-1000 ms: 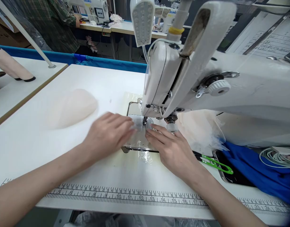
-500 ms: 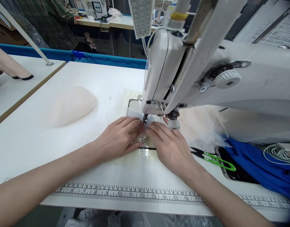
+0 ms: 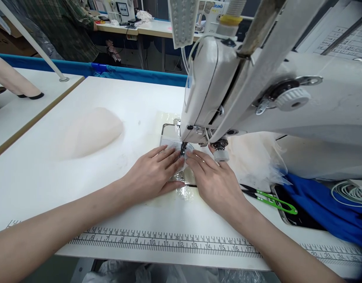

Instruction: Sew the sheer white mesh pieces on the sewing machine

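Hands first: two, both mine, lying flat on the white table (image 3: 133,98). The left hand (image 3: 153,173) and the right hand (image 3: 217,181) point inward towards each other. The fingers (image 3: 169,156) of each are stretched out, narrow and close together. Nothing is gripped; they only press down.

One small work piece (image 3: 177,176) lies under and between my fingertips. It is clear and glossy, it catches the light just nearer me than my fingers, and it shows the metal plate through it. Its outline is hard to tell, since my hands cover most of it.

One presser foot (image 3: 183,149) stands right at my fingertips, in the gap where the two hands meet. Over them hangs one sewing machine (image 3: 316,106), cream and scuffed, with one lamp head (image 3: 182,17) above it.

One pair of green-handled thread snips (image 3: 271,197) lies just beyond my right wrist. One heap of pale netting (image 3: 253,157) lies past my right knuckles. One blue cloth (image 3: 325,206) is further out on that side.

One pale moulded cup (image 3: 90,131) sits well apart from my left fingers, on the far side of that hand. One printed ruler (image 3: 169,241) runs along the table edge under both forearms.

One other person in a plaid shirt (image 3: 71,27) stands far beyond my left hand.
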Tool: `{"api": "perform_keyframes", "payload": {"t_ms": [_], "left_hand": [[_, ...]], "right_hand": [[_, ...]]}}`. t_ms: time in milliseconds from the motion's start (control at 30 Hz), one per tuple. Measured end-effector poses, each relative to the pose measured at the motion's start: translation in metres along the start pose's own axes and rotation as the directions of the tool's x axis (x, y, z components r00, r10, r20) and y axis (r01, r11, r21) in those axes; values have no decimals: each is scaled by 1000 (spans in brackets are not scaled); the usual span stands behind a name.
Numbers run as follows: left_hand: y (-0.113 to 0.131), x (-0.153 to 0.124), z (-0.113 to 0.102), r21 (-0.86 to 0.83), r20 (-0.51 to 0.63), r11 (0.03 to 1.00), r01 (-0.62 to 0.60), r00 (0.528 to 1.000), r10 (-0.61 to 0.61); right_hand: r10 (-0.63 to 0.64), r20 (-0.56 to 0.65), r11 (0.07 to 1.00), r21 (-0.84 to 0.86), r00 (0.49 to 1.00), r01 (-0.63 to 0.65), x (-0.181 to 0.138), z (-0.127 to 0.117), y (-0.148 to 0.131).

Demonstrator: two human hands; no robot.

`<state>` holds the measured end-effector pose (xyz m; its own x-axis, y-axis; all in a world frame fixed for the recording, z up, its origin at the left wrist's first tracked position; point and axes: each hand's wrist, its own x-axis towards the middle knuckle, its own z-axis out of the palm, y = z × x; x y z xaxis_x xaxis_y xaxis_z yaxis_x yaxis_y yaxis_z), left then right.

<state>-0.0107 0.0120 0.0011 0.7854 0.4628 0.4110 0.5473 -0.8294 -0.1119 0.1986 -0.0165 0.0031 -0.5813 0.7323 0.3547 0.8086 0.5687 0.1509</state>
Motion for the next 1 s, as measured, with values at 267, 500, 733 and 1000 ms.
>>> {"api": "perform_keyframes", "payload": {"t_ms": [267, 500, 733, 1000], "left_hand": [[-1, -1, 2, 5, 24, 1000, 18, 1000, -18], [-2, -2, 5, -6, 12, 999, 38, 999, -38], [-2, -4, 3, -66, -44, 997, 50, 998, -53], [-5, 2, -8, -270, 69, 938, 217, 976, -206]], "right_hand": [[-9, -5, 1000, -25, 1000, 8, 0, 2, 0], [4, -13, 1000, -21, 1000, -4, 2, 3, 0], [14, -83, 1000, 16, 996, -13, 5, -1, -1], [30, -195, 985, 171, 980, 4, 10, 0, 5]]}}
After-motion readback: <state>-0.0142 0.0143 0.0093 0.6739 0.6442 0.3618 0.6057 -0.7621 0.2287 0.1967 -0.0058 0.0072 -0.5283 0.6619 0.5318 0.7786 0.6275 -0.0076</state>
